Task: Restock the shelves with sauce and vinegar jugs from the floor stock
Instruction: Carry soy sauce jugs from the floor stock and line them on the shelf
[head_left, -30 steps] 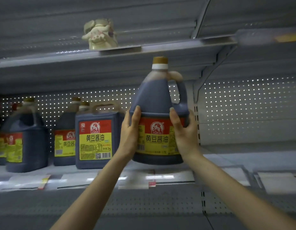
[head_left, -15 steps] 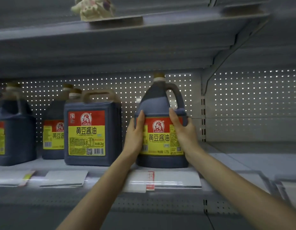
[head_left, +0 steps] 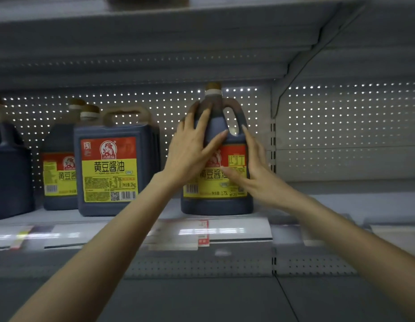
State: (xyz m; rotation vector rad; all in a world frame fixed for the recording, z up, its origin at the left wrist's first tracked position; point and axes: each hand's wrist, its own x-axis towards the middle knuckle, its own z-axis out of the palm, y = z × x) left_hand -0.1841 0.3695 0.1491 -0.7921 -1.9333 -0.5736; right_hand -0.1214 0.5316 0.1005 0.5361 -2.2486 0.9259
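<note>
1. Head view, centre frame: soy sauce jug point(head_left: 217, 205) stands upright on shelf point(head_left: 318, 203).
2. Left hand point(head_left: 190, 152), fingers spread, rests flat on its shoulder.
3. Right hand point(head_left: 255, 177), fingers straight, touches its label side.

Jug point(head_left: 216, 203) lowered onto shelf point(head_left: 322, 203), left hand point(head_left: 190, 154) raised

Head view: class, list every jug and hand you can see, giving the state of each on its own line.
Round jug: upright on the shelf, capped, label forward.
Left hand: fingers spread straight, pressing the round jug's shoulder.
Right hand: fingers straight against the round jug's right side.
Square jug: upright, capped, label forward.
Rear jug: upright, capped, partly hidden.
</note>
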